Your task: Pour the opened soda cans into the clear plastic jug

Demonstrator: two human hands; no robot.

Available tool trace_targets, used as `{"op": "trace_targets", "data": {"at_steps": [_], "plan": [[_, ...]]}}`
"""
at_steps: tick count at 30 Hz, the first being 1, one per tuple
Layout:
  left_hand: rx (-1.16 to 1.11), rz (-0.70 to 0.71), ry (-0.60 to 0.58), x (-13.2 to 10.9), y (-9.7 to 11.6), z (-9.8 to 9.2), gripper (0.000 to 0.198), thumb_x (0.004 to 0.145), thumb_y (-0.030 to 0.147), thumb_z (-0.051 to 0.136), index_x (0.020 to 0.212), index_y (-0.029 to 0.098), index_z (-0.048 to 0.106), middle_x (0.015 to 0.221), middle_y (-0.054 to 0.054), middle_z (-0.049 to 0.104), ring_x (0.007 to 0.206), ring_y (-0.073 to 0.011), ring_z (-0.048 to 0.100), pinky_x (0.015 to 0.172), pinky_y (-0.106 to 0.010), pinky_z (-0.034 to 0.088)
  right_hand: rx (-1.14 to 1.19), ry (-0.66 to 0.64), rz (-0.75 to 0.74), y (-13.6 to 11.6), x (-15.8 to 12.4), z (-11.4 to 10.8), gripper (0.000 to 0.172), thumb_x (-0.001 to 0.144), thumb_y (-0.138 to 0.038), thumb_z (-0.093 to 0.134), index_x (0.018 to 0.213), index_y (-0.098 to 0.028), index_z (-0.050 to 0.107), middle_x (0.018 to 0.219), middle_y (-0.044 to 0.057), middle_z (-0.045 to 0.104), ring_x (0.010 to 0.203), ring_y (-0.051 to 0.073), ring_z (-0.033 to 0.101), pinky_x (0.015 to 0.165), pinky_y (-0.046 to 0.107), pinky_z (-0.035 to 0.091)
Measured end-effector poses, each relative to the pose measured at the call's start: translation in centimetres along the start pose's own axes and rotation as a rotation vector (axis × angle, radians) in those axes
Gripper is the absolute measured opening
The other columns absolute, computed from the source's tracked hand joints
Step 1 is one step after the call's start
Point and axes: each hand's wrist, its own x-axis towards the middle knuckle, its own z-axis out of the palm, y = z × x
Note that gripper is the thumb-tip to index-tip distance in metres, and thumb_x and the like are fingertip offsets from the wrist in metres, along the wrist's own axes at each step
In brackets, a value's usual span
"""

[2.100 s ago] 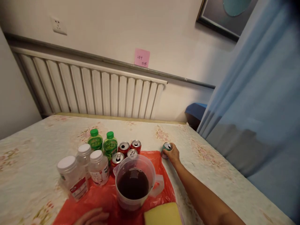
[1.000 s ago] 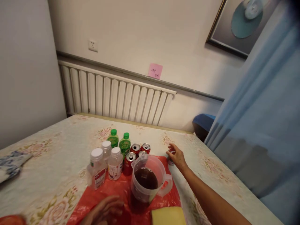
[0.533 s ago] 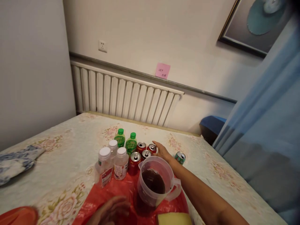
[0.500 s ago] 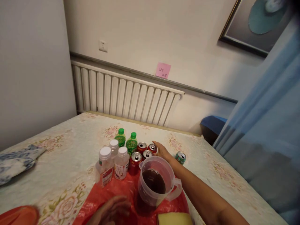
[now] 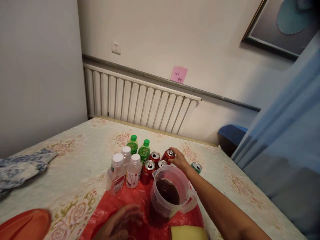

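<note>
My right hand is wrapped round a red drink can, which leans slightly at the back of a group of red cans. A clear plastic pitcher with dark brown liquid stands in front of the cans, its handle to the right. Over the red plastic sheet, low in the picture, my left hand has its fingers stretched out and holds nothing. Several clear bottles with white caps and two green-capped bottles stand left of the cans.
A green can is on the flowered cloth beyond my right forearm. A yellow sponge-like block lies near the front edge, an orange-red dish at lower left, and a blue-and-white cloth further left. A radiator lines the wall.
The red can in my right hand has lifted a little and shifted away from the other cans, tilting. The whole view has swung slightly left. My left hand keeps its place.
</note>
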Motion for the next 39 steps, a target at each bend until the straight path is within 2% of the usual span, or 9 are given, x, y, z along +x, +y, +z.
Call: {"op": "trace_targets", "data": {"at_steps": [7,11,15,19,24,28,32,36,39], "plan": [[-0.017,0.039,0.024,0.3,1.1,1.3,0.062,0.073,0.059,0.075,0.124,0.026,0.065,0.123,-0.012,0.07,0.112,-0.0325,0.064,0.098,-0.045,0.047,0.022,0.12,0.02,-4.1,-0.2,-8.2,0.061,0.059,-0.026,0.071,0.119,-0.019,0.062,0.119,0.01,0.068,0.104,0.027,0.064,0.093,0.045,0.052],[-0.006,0.059,0.05,0.3,1.5,1.6,0.061,0.073,0.059,0.076,0.122,0.024,0.064,0.12,-0.013,0.07,0.106,-0.0297,0.066,0.095,-0.043,0.049,0.121,0.15,-0.001,-9.3,-2.1,-12.6,0.068,0.062,-0.03,0.076,0.127,-0.017,0.058,0.12,0.01,0.067,0.1,0.024,0.065,0.09,0.041,0.054],[-0.003,0.089,0.074,0.0,1.9,1.6,0.055,0.078,0.052,0.074,0.123,0.022,0.062,0.12,-0.013,0.07,0.104,-0.0279,0.066,0.093,-0.042,0.05,0.354,0.049,-0.023,-15.1,-6.2,-14.4,0.074,0.061,-0.031,0.084,0.129,-0.02,0.058,0.125,0.011,0.067,0.105,0.025,0.066,0.093,0.039,0.055],[0.008,0.108,0.075,-0.6,2.5,1.8,0.05,0.085,0.047,0.067,0.126,0.02,0.059,0.121,-0.014,0.069,0.109,-0.0287,0.065,0.096,-0.043,0.049,0.4,-0.147,-0.074,-19.7,-11.9,-13.3,0.07,0.061,-0.028,0.087,0.126,-0.024,0.063,0.128,0.01,0.066,0.116,0.03,0.064,0.101,0.044,0.051],[-0.08,0.125,0.033,-1.3,2.7,1.9,0.052,0.086,0.051,0.065,0.128,0.021,0.059,0.131,-0.014,0.063,0.124,-0.0311,0.057,0.107,-0.048,0.041,0.264,-0.398,-0.121,-22.9,-17.2,-8.8,0.066,0.066,-0.02,0.082,0.128,-0.028,0.063,0.131,0.008,0.064,0.122,0.032,0.059,0.107,0.048,0.046],[-0.134,0.157,-0.054,-1.8,3.2,2.0,0.065,0.077,0.057,0.073,0.13,0.021,0.059,0.136,-0.014,0.061,0.129,-0.0334,0.053,0.11,-0.047,0.037,0.204,-0.482,-0.143,-23.5,-18.3,-4.6,0.067,0.064,-0.007,0.075,0.126,-0.029,0.062,0.13,0.005,0.064,0.124,0.027,0.057,0.108,0.042,0.045],[-0.168,0.156,-0.143,-2.2,4.6,2.8,0.082,0.062,0.058,0.084,0.13,0.02,0.058,0.136,-0.013,0.06,0.13,-0.0374,0.051,0.112,-0.052,0.033,0.218,-0.546,-0.134,-23.3,-18.2,-2.1,0.07,0.064,-0.005,0.07,0.129,-0.028,0.058,0.132,0.005,0.062,0.123,0.025,0.057,0.108,0.042,0.044],[-0.154,0.125,-0.13,-2.6,5.3,3.1,0.091,0.054,0.052,0.091,0.131,0.019,0.057,0.135,-0.013,0.062,0.135,-0.0401,0.046,0.112,-0.052,0.033,0.235,-0.563,-0.146,-23.6,-18.1,-0.9,0.07,0.066,-0.007,0.07,0.131,-0.029,0.057,0.134,0.004,0.061,0.126,0.025,0.055,0.112,0.045,0.04],[-0.16,0.158,-0.068,-2.9,5.3,2.5,0.094,0.056,0.047,0.091,0.136,0.018,0.053,0.139,-0.014,0.059,0.136,-0.0401,0.045,0.112,-0.05,0.036,0.263,-0.469,-0.078,-23.2,-18.8,-0.3,0.071,0.068,-0.011,0.072,0.134,-0.03,0.055,0.139,0.003,0.059,0.131,0.025,0.051,0.115,0.045,0.036]]}}
